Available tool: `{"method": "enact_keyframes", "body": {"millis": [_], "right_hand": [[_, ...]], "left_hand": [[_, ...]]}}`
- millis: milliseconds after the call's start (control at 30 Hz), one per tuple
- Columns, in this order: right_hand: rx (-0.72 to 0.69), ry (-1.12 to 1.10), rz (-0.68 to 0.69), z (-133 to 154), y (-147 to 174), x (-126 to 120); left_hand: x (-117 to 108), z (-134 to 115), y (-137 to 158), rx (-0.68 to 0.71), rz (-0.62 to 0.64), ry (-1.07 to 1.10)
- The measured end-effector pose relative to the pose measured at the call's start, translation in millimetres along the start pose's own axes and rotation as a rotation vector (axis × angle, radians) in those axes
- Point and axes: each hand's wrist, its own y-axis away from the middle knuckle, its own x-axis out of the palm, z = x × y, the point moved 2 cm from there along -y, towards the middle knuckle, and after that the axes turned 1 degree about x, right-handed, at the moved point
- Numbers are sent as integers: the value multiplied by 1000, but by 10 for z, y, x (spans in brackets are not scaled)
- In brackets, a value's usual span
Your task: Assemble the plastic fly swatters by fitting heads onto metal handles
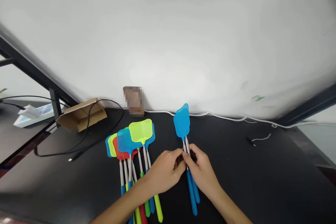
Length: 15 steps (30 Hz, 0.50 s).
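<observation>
Two blue fly swatters (181, 121) overlap, with metal shafts and blue handles, in front of me. My right hand (201, 168) grips them round the shafts, thumb across the front. My left hand (169, 168) is closed at the same shafts, its fingertips touching them; whether it pinches anything else there is hidden. Left of them, under and beside my left forearm, lies a pile of several fly swatters (141, 131) in yellow-green, blue, red and green, heads overlapping and handles toward me.
An open cardboard box (81, 113) lies at the back left, with a black cable (76, 145) looping past it. A blurred-out brown object (134, 101) leans on the wall. A white cord (225, 117) runs along the black table's (262, 178) back edge. A power strip (34, 115) is far left.
</observation>
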Motion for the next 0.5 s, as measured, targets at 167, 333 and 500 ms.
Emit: {"method": "enact_keyframes", "body": {"millis": [167,333,500], "right_hand": [[-13,7,-18,-72,-43,19],[-15,22,-15,-86,-49,61],[-36,6,-41,-54,-52,75]], "left_hand": [[-57,63,-128,67,12,-161],[-59,110,-95,103,-3,-215],[-88,135,-119,110,-13,-162]]}}
